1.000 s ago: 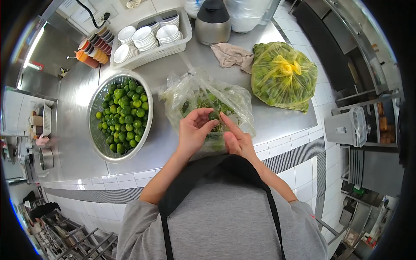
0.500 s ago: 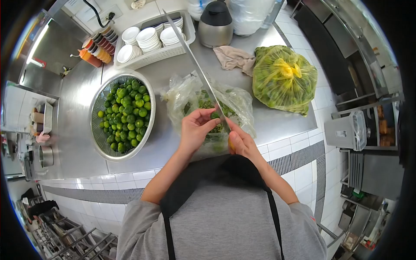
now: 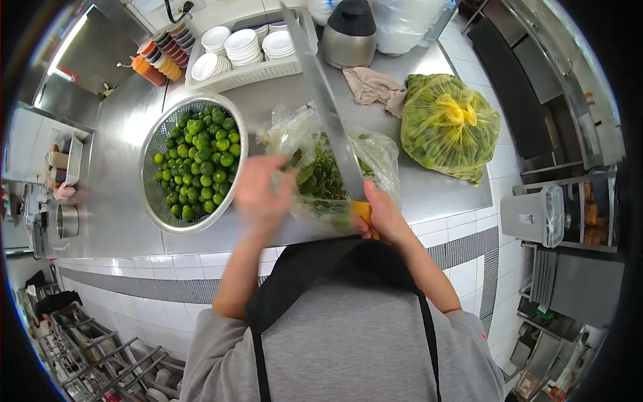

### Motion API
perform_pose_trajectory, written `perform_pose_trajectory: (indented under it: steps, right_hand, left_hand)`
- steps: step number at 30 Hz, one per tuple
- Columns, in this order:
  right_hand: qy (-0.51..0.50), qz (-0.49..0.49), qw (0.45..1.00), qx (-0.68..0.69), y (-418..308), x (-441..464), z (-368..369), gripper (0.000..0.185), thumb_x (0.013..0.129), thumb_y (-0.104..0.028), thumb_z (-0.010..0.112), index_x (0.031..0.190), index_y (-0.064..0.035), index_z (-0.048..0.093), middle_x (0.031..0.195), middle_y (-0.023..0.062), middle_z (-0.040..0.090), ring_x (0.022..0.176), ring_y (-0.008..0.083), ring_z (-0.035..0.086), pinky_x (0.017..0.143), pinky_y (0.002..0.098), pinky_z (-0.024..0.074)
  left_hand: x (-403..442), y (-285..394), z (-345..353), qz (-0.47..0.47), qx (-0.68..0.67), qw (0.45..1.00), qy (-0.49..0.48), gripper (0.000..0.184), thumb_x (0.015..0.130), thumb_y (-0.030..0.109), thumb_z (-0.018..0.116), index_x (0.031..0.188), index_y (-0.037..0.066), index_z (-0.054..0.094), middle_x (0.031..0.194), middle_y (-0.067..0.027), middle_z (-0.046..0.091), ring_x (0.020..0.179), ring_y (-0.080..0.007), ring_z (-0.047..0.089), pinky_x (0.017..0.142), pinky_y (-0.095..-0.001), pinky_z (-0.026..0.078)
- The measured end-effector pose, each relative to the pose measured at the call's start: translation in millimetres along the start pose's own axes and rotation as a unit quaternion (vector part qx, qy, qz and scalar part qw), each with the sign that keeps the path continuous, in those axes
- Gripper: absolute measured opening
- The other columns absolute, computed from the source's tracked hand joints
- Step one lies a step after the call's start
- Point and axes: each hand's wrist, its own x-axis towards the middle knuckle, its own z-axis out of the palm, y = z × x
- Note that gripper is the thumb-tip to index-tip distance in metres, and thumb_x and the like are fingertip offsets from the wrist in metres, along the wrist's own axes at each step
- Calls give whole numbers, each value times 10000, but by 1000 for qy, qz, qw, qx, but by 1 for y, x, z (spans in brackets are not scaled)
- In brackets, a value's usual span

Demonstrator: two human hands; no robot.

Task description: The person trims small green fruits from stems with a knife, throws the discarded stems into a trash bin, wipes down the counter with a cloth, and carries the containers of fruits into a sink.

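My right hand is wrapped round the yellow handle of a long knife, whose blade points away from me over the open plastic bag. My left hand is smeared by motion between the bag and the metal colander; whether it holds anything cannot be made out. Stems and green leaves lie in the clear plastic bag. The perforated colander at the left holds several small green citrus fruits.
A tied bag of greens sits on the steel counter at the right, beside a crumpled cloth. Farther back are a basket of white dishes, a steel jug and sauce bottles.
My left hand has moved left, away from the knife and the small green fruit it held. My right hand has shifted slightly right with the knife. The whole view has turned a little.
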Motion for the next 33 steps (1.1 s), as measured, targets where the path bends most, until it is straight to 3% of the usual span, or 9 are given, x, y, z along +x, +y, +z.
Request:
perform_pose_trajectory:
  steps: [2, 4, 6, 10, 13, 18, 20, 29, 33]
  right_hand:
    - [50, 66, 996, -23, 8, 3, -17, 474, 917, -492, 247, 966, -69, 456, 471, 31, 408, 358, 120, 382, 345, 234, 323]
    - [147, 25, 988, -25, 22, 6, -33, 480, 917, -493, 236, 1083, -86, 429, 466, 30, 401, 352, 115, 369, 342, 232, 320]
    - [200, -42, 978, -38, 19, 5, -41, 497, 918, -491, 228, 1186, -104, 389, 460, 28, 394, 347, 109, 358, 340, 228, 316]
    - [211, -154, 963, -63, -4, -2, -41, 537, 923, -473, 222, 1323, -121, 285, 453, 19, 378, 343, 94, 346, 337, 214, 310]
    - [200, -177, 962, -60, -12, -1, -40, 534, 924, -469, 229, 1331, -126, 275, 451, 17, 376, 345, 94, 349, 338, 214, 313]
    - [198, -125, 970, -58, -7, -13, -43, 567, 918, -419, 327, 1368, -92, 216, 492, 24, 406, 386, 95, 382, 356, 226, 332]
    - [181, -67, 980, -51, -2, -17, -41, 526, 918, -397, 351, 1316, -53, 327, 493, 24, 412, 394, 94, 394, 362, 229, 338]
    - [21, 61, 994, -92, 18, -15, -26, 542, 908, -346, 422, 1323, -14, 314, 481, 1, 385, 401, 76, 371, 380, 223, 340]
    - [52, 85, 992, -73, 33, -29, -28, 536, 906, -315, 434, 1336, -29, 293, 505, -10, 367, 410, 70, 360, 378, 223, 340]
  left_hand:
    - [16, -27, -36, -105, 114, 988, 8, 245, 651, 41, 652, 890, 63, 603, 871, -96, 583, 826, -272, 547, 756, -363, 440]
    - [24, -46, -52, -78, 306, 949, 15, 266, 650, 27, 647, 910, 69, 606, 960, -99, 572, 907, -285, 525, 801, -374, 424]
    - [31, -41, -43, -51, 196, 979, 9, 236, 676, 47, 631, 911, 65, 608, 955, -111, 579, 899, -286, 535, 794, -384, 432]
    - [25, 1, 44, -17, -122, 966, -227, 132, 742, 101, 588, 854, 41, 625, 805, -134, 604, 787, -283, 581, 713, -361, 463]
    - [15, 0, 136, 53, -123, 949, -285, 150, 755, 134, 559, 865, 50, 616, 815, -136, 585, 813, -292, 571, 705, -399, 461]
    - [20, 19, 118, 54, -58, 910, -406, 158, 786, 165, 515, 847, 54, 609, 810, -133, 588, 811, -305, 569, 712, -405, 464]
    - [18, 15, 88, 39, 4, 887, -461, 161, 786, 172, 520, 851, 56, 610, 793, -132, 597, 790, -305, 576, 702, -409, 463]
    - [-37, 6, 35, -132, -37, 864, -485, 182, 724, 179, 619, 852, 51, 601, 770, -140, 615, 714, -296, 597, 617, -393, 471]
    - [-55, 8, 25, -150, -26, 903, -402, 224, 670, 171, 669, 844, 60, 583, 1008, -180, 560, 868, -327, 566, 654, -407, 473]
